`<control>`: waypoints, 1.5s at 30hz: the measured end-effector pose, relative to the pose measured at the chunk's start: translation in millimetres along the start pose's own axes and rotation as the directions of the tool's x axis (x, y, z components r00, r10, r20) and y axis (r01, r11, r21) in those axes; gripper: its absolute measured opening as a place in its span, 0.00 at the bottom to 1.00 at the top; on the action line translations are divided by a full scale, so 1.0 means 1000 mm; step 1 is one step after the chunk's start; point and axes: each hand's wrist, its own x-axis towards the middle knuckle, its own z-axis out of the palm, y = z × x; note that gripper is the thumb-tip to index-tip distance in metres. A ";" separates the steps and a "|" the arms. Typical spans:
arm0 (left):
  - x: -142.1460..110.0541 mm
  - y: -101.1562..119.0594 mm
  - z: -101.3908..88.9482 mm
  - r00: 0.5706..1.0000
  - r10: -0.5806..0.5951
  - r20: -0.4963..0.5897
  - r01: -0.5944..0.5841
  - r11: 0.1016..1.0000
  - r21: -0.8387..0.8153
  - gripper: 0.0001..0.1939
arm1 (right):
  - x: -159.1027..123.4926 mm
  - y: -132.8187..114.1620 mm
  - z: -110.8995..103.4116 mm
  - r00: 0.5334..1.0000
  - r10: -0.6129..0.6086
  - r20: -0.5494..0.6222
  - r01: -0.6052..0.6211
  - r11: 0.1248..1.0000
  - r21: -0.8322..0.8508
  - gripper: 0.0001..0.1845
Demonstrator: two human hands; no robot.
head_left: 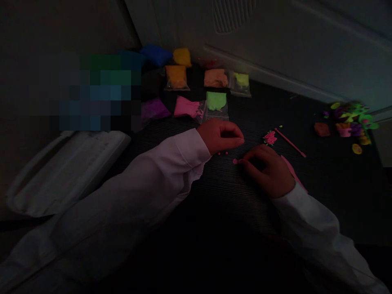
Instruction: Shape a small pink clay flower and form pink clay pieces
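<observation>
My left hand (pixel 221 136) hovers low over the dark table, thumb and forefinger pinched together; whatever may be between them is too small to make out. Two tiny pink clay balls (pixel 226 153) lie just below it. With bent fingers, my right hand (pixel 269 169) has its fingertips closed at the edge of a small flat pink clay piece (pixel 235 161). Just beyond that hand sits a pink clay flower (pixel 270 138) with green bits around it. A thin pink stick tool (pixel 290 143) lies to the flower's right.
Bags of coloured clay, among them pink (pixel 186 107), green (pixel 216 101) and orange (pixel 177 77), line the back left. Small clay shapes (pixel 352 122) cluster at the far right. A pink flat item (pixel 294 173) is partly behind my right hand. A whitish case (pixel 73 175) lies left.
</observation>
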 end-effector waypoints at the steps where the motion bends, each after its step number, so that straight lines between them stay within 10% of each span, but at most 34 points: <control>1: 0.000 0.000 0.000 1.000 0.004 -0.006 -0.004 1.000 0.004 0.07 | 0.000 0.000 -0.001 1.000 -0.002 0.001 0.002 1.000 0.004 0.05; 45: -0.001 0.003 -0.001 0.997 -0.074 0.027 0.075 0.997 -0.035 0.10 | -0.009 -0.002 -0.002 0.996 -0.077 0.033 0.078 0.997 -0.024 0.11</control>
